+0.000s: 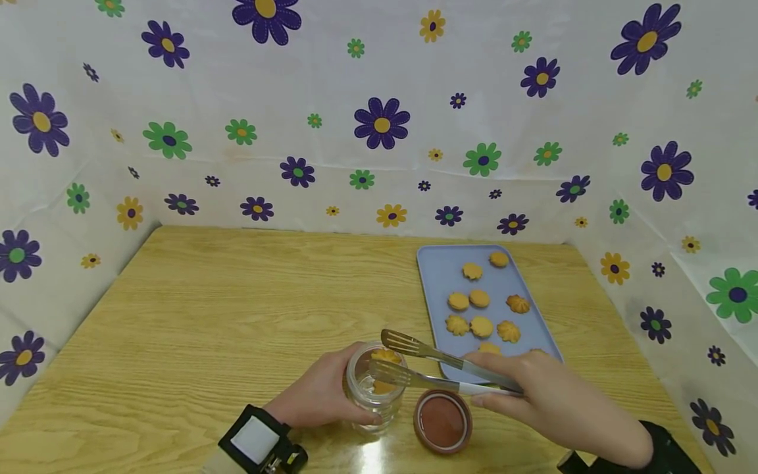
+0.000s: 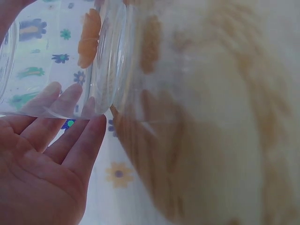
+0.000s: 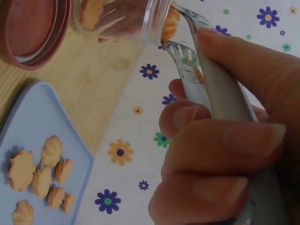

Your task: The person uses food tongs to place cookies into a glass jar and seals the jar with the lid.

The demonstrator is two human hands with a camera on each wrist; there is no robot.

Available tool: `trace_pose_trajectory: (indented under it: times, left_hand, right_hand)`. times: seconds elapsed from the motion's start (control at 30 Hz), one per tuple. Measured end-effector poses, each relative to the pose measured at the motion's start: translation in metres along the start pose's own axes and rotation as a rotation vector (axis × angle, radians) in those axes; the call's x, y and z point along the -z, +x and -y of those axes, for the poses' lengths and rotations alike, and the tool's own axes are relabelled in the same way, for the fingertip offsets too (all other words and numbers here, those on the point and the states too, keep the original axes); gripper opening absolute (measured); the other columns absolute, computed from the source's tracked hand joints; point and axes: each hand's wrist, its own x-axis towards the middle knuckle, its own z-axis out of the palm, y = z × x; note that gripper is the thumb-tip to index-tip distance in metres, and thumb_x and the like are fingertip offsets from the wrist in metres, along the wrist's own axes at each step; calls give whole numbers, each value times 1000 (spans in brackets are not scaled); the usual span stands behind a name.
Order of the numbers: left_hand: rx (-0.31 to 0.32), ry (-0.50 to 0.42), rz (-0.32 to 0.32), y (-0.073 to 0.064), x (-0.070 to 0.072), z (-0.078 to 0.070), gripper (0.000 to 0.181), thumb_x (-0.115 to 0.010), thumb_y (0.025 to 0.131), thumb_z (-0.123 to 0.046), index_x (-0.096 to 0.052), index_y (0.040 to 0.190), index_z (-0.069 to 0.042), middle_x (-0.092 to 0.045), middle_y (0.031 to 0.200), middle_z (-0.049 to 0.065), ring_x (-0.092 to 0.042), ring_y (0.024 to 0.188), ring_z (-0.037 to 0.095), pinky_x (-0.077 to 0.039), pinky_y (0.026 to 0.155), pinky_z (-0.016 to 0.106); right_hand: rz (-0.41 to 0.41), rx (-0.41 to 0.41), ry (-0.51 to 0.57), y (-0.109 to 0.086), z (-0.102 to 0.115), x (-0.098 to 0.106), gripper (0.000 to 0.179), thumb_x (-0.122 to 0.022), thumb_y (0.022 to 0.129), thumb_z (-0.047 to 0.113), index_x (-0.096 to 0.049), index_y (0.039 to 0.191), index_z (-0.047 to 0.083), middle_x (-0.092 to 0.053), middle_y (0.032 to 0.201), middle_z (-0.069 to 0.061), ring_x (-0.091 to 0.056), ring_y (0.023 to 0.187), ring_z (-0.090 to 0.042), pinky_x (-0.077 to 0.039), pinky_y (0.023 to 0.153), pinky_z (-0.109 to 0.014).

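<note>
My left hand [image 1: 326, 388] holds a clear jar [image 1: 376, 416] round its side, with the thumb across its front; the jar stands upright. In my right hand [image 1: 533, 385] is a pair of metal tongs [image 1: 432, 355], its slotted tips spread apart over the jar's mouth. A scalloped cookie [image 3: 170, 23] is right at the mouth, just beyond the tong tips. Another cookie [image 2: 89, 38] lies at the bottom of the jar. The round brown lid [image 1: 443, 422] lies on the table, to the right of the jar.
A blue tray [image 1: 435, 276] with several cookies [image 1: 481, 327] stands right of and behind the jar; my right hand overlaps its near edge. The wooden table [image 1: 237, 296] is enclosed by flower-printed cloth [image 1: 326, 85] at the back and sides.
</note>
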Motion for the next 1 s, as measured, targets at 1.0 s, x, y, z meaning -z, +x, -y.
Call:
trace_pose_trajectory:
  times: [1.0]
  left_hand:
    - [10, -31, 9, 0, 1, 0, 87, -92, 64, -49, -58, 139, -22, -69, 127, -8, -63, 118, 10, -53, 101, 41]
  right_hand:
    - [-72, -113, 100, -3, -9, 12, 67, -60, 97, 52, -57, 147, 8, -76, 104, -2, -59, 73, -4, -49, 63, -28]
